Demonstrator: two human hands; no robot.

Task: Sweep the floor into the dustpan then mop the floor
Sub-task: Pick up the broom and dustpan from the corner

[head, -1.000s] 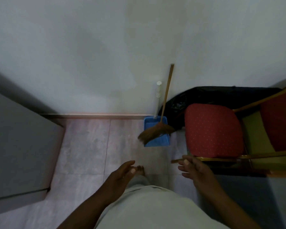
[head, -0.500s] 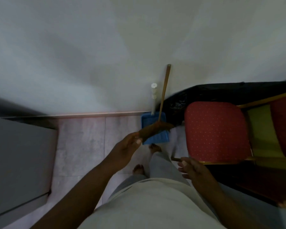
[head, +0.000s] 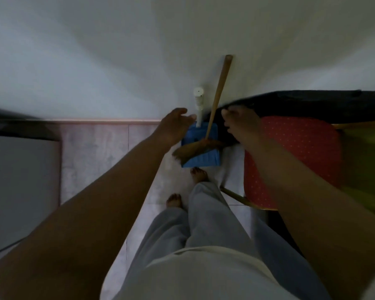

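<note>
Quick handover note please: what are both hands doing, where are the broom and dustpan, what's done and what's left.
Left hand: open, empty, beside the blue plastic dustpan's white handle.
Right hand: open, empty, beside the wooden-handled brown broom.
Broom leans on the wall, bristles over the dustpan, next to the red padded chair.
Done: nothing.
Left: grab both tools, sweep, mop. No mop in view.

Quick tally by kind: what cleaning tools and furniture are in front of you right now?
Brooms: 1, the broom leaning on the wall
Dustpans: 1, the blue dustpan with a white handle
Chairs: 1, the red chair
Black bags: 1, the black bag
Total: 4
</note>
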